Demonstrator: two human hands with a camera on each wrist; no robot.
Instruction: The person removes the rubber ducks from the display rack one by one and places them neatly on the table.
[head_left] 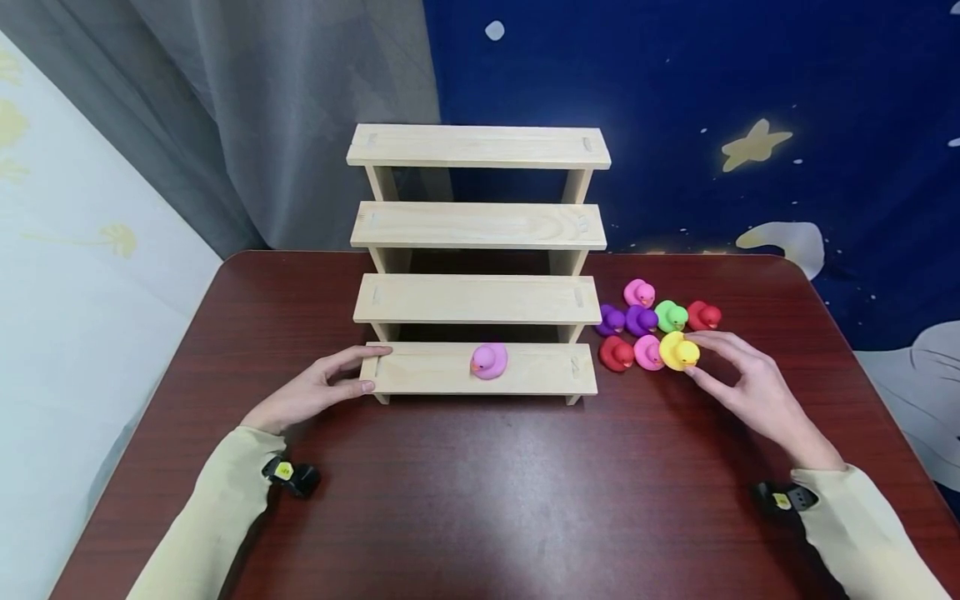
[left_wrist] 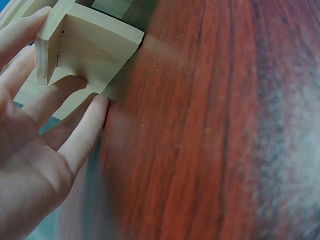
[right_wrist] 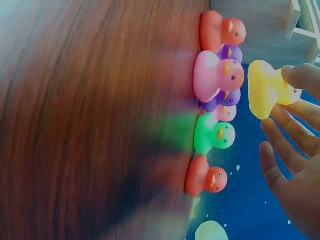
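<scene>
My right hand (head_left: 750,392) pinches a yellow rubber duck (head_left: 678,352) between thumb and fingertips. In the right wrist view the duck (right_wrist: 262,90) hangs clear of the tabletop, beside the pink duck (right_wrist: 207,77) and the red duck (right_wrist: 211,30). My left hand (head_left: 318,392) grips the left end of the lowest step of a pale wooden four-tier stand (head_left: 420,367), thumb at the front edge and a finger on top. From the left wrist, other fingers (left_wrist: 85,130) show spread beside the stand's side panel (left_wrist: 100,45). One pinkish-purple duck (head_left: 489,361) sits mid-step on that lowest tier.
Right of the stand, several ducks stand grouped on the dark red-brown table (head_left: 480,500), among them a green duck (head_left: 671,316), a purple duck (head_left: 641,320) and a red duck (head_left: 703,316). Grey curtain (head_left: 300,108) and blue starry cloth (head_left: 660,108) hang behind the table.
</scene>
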